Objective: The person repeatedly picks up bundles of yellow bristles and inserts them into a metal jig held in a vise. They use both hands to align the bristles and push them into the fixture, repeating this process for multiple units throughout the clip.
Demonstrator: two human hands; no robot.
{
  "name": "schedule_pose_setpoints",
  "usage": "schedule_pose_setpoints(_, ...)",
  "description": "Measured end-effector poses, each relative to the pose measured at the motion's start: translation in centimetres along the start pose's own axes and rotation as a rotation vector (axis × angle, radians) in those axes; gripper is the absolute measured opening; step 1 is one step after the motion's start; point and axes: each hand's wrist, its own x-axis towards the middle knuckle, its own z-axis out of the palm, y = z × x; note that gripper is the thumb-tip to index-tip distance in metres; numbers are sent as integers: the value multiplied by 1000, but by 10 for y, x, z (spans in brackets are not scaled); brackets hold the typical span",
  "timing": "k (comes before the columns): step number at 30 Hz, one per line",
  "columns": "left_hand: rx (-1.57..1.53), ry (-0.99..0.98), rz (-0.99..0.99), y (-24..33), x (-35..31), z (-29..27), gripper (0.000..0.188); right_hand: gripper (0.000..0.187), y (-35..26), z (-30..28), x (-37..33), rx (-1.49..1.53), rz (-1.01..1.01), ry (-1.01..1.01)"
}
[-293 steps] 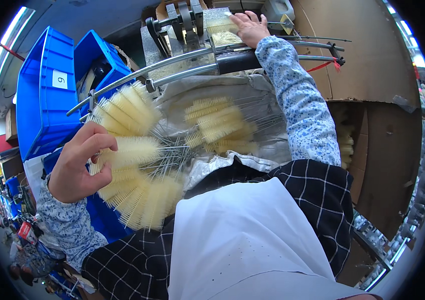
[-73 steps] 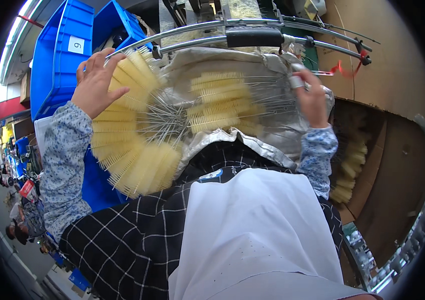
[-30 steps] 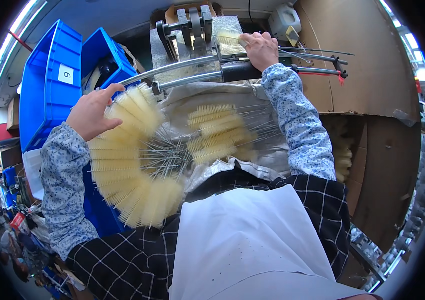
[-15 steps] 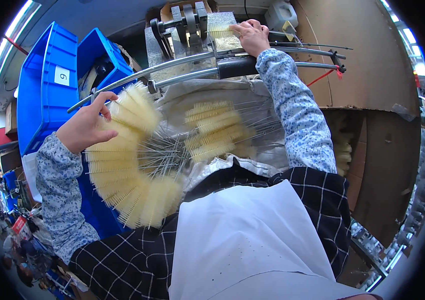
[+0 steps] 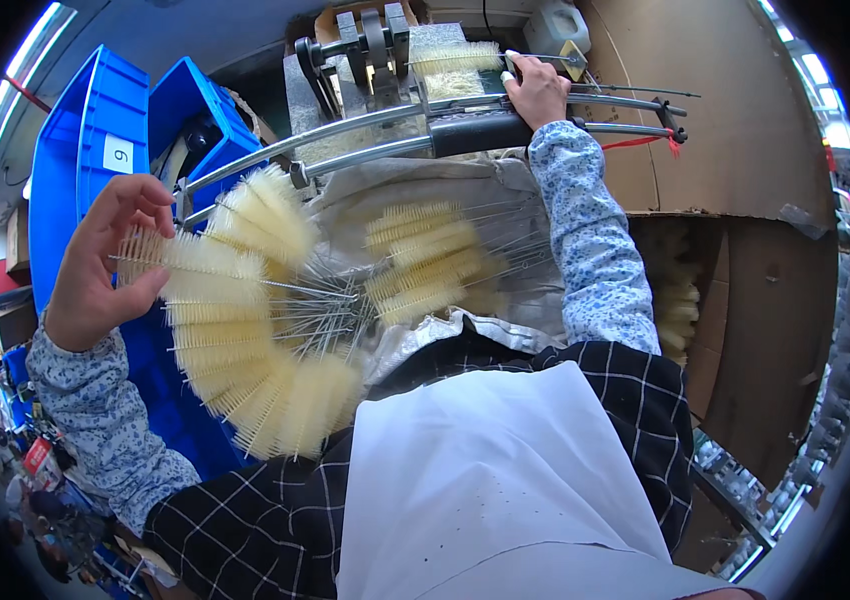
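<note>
A pale yellow bristle brush (image 5: 207, 262) with a wire stem juts out from a fan of similar brushes (image 5: 230, 345) at the left. My left hand (image 5: 110, 260) is loosely closed around its outer end, with bristles showing between thumb and fingers. At the top, another brush (image 5: 457, 58) lies across the metal block of a bench fixture (image 5: 370, 60); its wire runs right to a small yellow piece (image 5: 573, 60). My right hand (image 5: 539, 90) is just below that wire, thumb and forefinger apart, beside the brush's right end. Whether a fingertip touches the wire is unclear.
Two curved metal rails (image 5: 365, 150) with a black sleeve (image 5: 480, 135) cross in front of the fixture. Blue bins (image 5: 105, 130) stand at the left. More brushes (image 5: 425, 260) lie on pale cloth in the middle. Cardboard (image 5: 725, 120) walls the right side; a white jug (image 5: 560, 35) stands behind.
My left hand has moved left and closed around a brush, which now sticks out from the fan. My right hand has slid right and down, off the brush on the fixture.
</note>
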Motion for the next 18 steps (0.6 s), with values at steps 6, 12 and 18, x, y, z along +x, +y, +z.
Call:
schedule_pose_setpoints(6, 65, -20, 84, 9, 0, 1, 51, 37, -21, 3, 1, 94, -81, -24)
schedule_pose_setpoints(12, 46, -49, 62, 20, -3, 5, 52, 31, -59, 6, -4, 137, -96, -37)
schedule_pose_setpoints(18, 29, -52, 11, 24, 0, 10, 52, 26, -105, 13, -9, 88, -80, -78)
